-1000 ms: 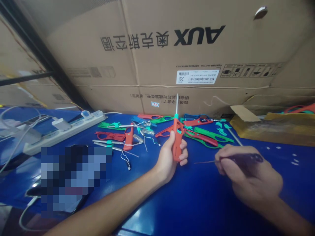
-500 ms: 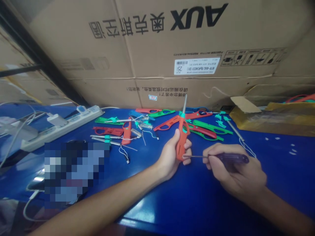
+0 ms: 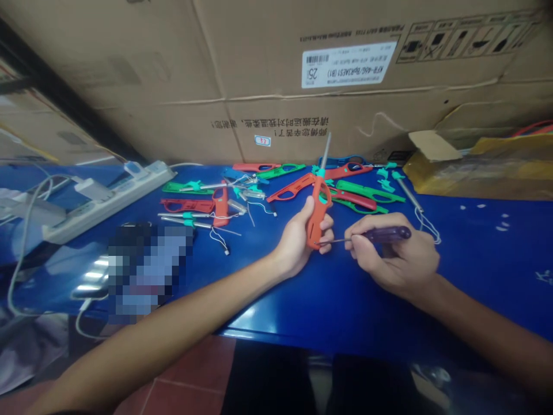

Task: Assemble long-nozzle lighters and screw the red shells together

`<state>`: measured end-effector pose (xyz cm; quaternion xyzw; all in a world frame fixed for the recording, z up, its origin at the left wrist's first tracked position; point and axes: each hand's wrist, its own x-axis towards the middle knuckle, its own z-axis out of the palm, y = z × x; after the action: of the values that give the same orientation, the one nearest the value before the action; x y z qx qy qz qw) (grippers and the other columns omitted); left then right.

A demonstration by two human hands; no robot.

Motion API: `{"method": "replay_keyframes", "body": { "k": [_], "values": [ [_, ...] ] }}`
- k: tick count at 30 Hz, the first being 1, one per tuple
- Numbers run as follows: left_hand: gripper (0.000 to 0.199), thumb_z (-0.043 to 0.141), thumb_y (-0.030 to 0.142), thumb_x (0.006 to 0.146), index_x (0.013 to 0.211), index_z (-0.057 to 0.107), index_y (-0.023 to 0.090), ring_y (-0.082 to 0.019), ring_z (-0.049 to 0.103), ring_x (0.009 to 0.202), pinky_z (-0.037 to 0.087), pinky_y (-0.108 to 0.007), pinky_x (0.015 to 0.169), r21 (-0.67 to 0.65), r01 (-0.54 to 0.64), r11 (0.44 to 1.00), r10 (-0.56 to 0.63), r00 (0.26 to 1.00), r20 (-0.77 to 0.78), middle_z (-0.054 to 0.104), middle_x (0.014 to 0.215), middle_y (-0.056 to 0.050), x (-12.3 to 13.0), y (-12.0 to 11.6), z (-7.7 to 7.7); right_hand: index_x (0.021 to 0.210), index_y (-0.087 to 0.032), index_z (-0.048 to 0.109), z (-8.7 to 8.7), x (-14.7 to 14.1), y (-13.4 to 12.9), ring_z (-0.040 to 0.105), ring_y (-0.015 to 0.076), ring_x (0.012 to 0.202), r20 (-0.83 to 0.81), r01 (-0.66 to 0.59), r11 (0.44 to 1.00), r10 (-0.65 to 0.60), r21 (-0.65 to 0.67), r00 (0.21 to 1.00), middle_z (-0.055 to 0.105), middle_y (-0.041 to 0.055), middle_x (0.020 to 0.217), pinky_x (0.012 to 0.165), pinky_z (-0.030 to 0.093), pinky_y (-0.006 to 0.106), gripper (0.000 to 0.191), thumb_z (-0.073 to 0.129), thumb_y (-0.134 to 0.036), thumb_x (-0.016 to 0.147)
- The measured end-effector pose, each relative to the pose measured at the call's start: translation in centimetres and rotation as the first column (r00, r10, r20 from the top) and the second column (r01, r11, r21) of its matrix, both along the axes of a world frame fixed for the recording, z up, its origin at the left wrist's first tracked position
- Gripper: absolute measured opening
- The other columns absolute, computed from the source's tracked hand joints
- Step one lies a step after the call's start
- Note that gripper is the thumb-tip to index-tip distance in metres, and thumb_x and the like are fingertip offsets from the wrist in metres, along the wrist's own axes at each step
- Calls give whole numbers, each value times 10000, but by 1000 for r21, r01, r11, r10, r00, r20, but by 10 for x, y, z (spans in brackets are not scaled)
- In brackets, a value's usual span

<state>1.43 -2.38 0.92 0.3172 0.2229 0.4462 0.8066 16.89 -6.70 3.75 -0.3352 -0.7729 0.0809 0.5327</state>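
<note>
My left hand (image 3: pixel 298 239) is wrapped round an orange gas lighter (image 3: pixel 318 216), its metal tube pointing up and away. A dark purple screwdriver (image 3: pixel 384 234) lies in my right hand (image 3: pixel 395 259), fingers closed on the handle. The screwdriver's thin shaft reaches left to the lower end of the lighter's handle; the exact contact is too small to make out. Behind my hands lie loose lighter parts: a red handle shell (image 3: pixel 291 189), a green shell (image 3: pixel 371 192), and metal tubes (image 3: pixel 185 221) with teal collars and white wires.
A large cardboard box (image 3: pixel 173 69) stands along the back. At left, a white power strip (image 3: pixel 110 199) holds plugs, with a pixelated phone-like object (image 3: pixel 151 265) in front. A taped open carton (image 3: pixel 488 167) sits at right on the blue table (image 3: pixel 475 276). Small white bits (image 3: pixel 501 216) lie near it.
The view has tilted downward, so the table sits higher and its front edge and the floor show. Both hands keep their hold, and the screwdriver tip stays at the lighter's lower end.
</note>
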Motion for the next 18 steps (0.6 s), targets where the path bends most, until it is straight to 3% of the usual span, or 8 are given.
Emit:
{"method": "replay_keyframes", "body": {
  "k": [4, 10, 18],
  "values": [
    [426, 441, 583, 1014, 933, 546, 178, -89, 397, 437, 396, -197, 388, -13, 3, 1000, -3, 1000, -16, 413, 655, 53, 0, 0, 0, 988, -222, 597, 2, -1, 1, 734, 113, 562, -10, -1, 1000, 1, 9, 1000, 791, -1, 837, 525, 607, 186, 131, 636, -129, 904],
    [388, 366, 500, 1057, 998, 566, 172, -90, 390, 433, 389, -196, 386, -1, 5, 1000, -5, 1000, -17, 416, 656, 50, 0, 0, 1, 967, -228, 589, 5, -1, 1, 746, 114, 580, 46, 17, 998, -20, 54, 999, 778, -23, 784, 545, 611, 165, 143, 616, -101, 907],
    [428, 425, 566, 1024, 931, 574, 176, -87, 390, 421, 369, -196, 386, -54, 17, 998, -19, 999, -40, 425, 631, 49, -1, 0, 3, 978, -241, 600, 5, 0, 0, 744, 127, 586, 64, 21, 998, -25, 56, 998, 788, -2, 858, 547, 617, 209, 135, 624, -131, 904]
  ]
}}
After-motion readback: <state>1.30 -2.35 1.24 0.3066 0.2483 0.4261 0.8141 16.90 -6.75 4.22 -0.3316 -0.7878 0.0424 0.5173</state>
